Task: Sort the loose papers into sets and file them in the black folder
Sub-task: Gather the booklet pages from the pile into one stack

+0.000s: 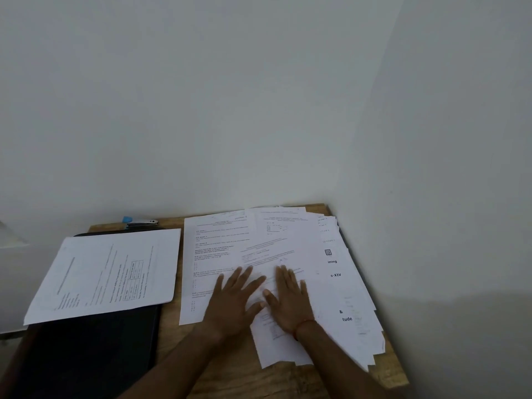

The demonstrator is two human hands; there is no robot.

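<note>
Pressing the papers (288, 246) flat, left hand (233, 303) and right hand (290, 303) show straight fingers (243, 276), no grip on anything; folder (95, 355) lies off left, nearer the left hand.

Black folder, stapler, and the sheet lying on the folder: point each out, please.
black folder (92, 349), head view, bare front part of its cover.
stapler (143, 222), head view, its metal top.
sheet (106, 272), head view, middle of the printed page.
</note>
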